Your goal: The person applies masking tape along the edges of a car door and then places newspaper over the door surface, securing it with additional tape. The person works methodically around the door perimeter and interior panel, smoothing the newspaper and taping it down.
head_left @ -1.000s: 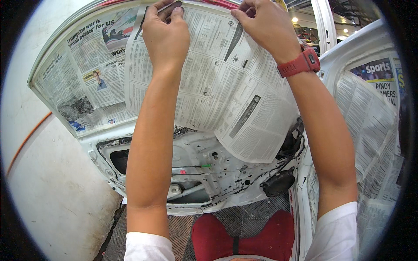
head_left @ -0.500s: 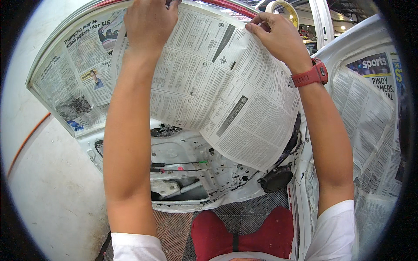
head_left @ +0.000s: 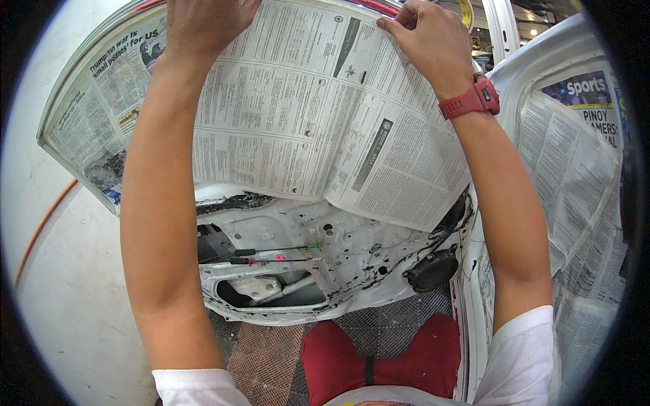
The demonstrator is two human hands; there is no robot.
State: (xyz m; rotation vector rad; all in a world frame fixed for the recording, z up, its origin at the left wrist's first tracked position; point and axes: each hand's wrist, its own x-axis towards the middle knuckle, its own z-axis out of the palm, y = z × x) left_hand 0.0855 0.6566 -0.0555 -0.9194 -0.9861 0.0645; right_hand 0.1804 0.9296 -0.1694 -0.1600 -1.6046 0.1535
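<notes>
A large newspaper sheet (head_left: pixel 277 115) hangs over the window area of a white car door (head_left: pixel 284 230), creased down its middle. My left hand (head_left: pixel 206 27) is at the sheet's upper left; the frame's top edge cuts off most of its fingers, so its grip is hidden. At the upper right, my right hand (head_left: pixel 433 44) has thumb and forefinger pinched at the sheet's top edge, by the red door frame. Behind that hand shows part of a yellowish tape roll (head_left: pixel 467 12). Another newspaper piece (head_left: pixel 74 128) covers the door's left end, partly behind my left forearm.
The door's bare inner panel shows openings, cables (head_left: pixel 277 260) and a black round speaker-like part (head_left: pixel 433 269). More newspaper (head_left: pixel 569 169) covers the car body at right. An orange hose (head_left: pixel 46 227) runs along the white surface at left. Dark and reddish floor tiles (head_left: pixel 261 358) lie below.
My left hand has slid leftward along the top, and the sheet now lies flatter with its lower right corner higher. The right hand has shifted slightly up; less of the tape roll shows.
</notes>
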